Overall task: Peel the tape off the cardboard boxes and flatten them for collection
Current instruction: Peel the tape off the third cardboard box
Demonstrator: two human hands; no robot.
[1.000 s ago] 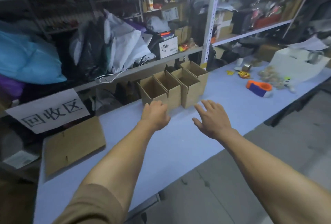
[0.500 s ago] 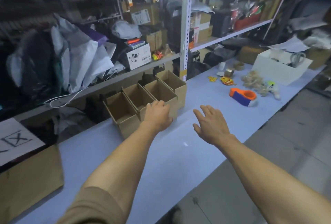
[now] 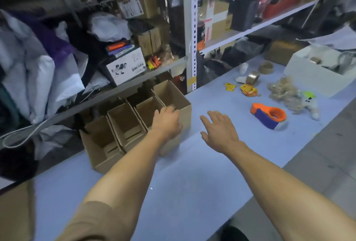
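Four open cardboard boxes (image 3: pixel 134 125) in a row at table (image 3: pixel 192 173) rear: light, stiff, I'd take rims; my left hand (image 3: pixel 167 123) rests on one, grip unclear; right hand (image 3: pixel 219 131) released.

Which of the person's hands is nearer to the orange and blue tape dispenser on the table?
The right hand. It hovers open over the table, just left of the tape dispenser in the view. The left hand is farther off, resting on the cardboard boxes.
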